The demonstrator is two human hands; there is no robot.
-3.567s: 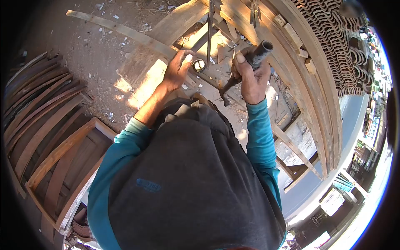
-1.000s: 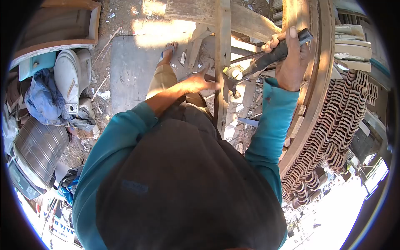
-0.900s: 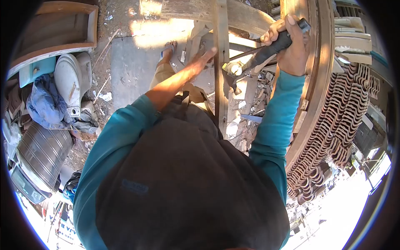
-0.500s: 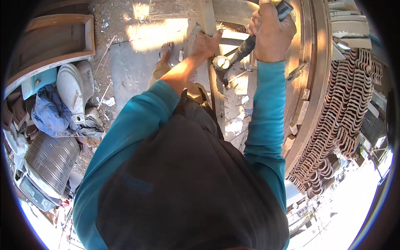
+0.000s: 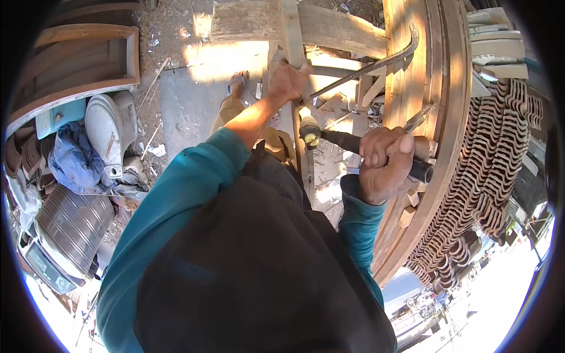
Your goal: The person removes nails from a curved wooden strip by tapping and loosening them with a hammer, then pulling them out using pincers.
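the hammer (image 5: 341, 140) is held out in front of the body, its dark handle slanting down toward the right and its head (image 5: 310, 128) over the right edge of a long wooden beam (image 5: 291, 29); whether the head touches the wood i cannot tell. of the two hands, the right hand (image 5: 385, 162) is closed firmly round the handle near its end, thumb along the top, with the hollow-looking tip sticking out beyond the fist. the left hand (image 5: 288, 80) rests on the beam just above the hammer head, thumb toward the right side; its fingers are mostly hidden, so i cannot tell whether it grips the wood or something small beneath

a dark metal bar (image 5: 365, 69) runs from near the left thumb up to the right, its hooked end over the timbers (image 5: 453, 88), which curve down the right side. a weathered plank (image 5: 347, 34) crosses by the top of the beam. small wooden blocks (image 5: 407, 216) sit along the timbers, and beyond them stand rows of wavy roof tiles (image 5: 477, 170)

to the left, a sandalled foot (image 5: 237, 82) is on a grey sheet (image 5: 185, 112). farther out are a wooden frame (image 5: 133, 59), a white toilet (image 5: 105, 129), a crumpled blue bag (image 5: 76, 160) and a ribbed dark shell (image 5: 76, 220)
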